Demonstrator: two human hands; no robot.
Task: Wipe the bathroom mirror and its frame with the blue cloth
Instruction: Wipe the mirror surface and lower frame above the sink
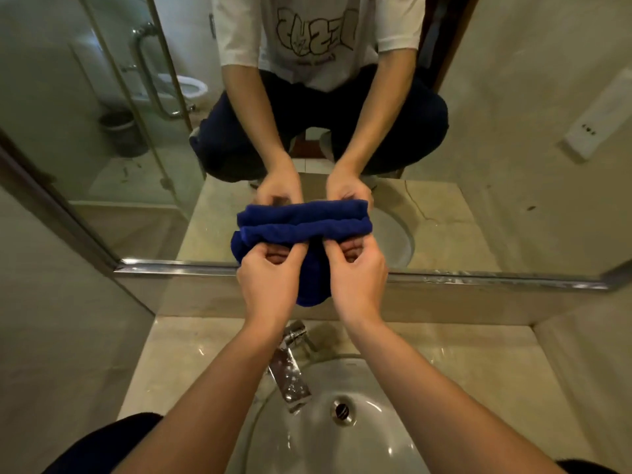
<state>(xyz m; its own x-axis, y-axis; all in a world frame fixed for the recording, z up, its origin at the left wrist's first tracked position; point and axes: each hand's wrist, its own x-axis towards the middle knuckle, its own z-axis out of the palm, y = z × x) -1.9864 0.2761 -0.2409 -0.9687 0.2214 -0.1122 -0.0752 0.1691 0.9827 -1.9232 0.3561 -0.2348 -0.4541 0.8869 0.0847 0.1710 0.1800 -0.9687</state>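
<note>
The blue cloth (309,268) is bunched up and held with both hands just in front of the lower part of the mirror (102,148). My left hand (270,278) grips its left side, my right hand (357,271) its right side, thumbs on top. The cloth's upper fold lies close to or against the glass, where its reflection shows right above it. The mirror's shiny metal frame (478,280) runs along the bottom edge, behind my hands. The glass reflects a person's arms and hands on the cloth.
Below my arms a chrome faucet (289,367) stands over a white basin (359,439) with a metal drain (343,410), set in a beige marble counter (461,364). Tiled walls close in on both sides. A white wall fixture (602,118) hangs at the right.
</note>
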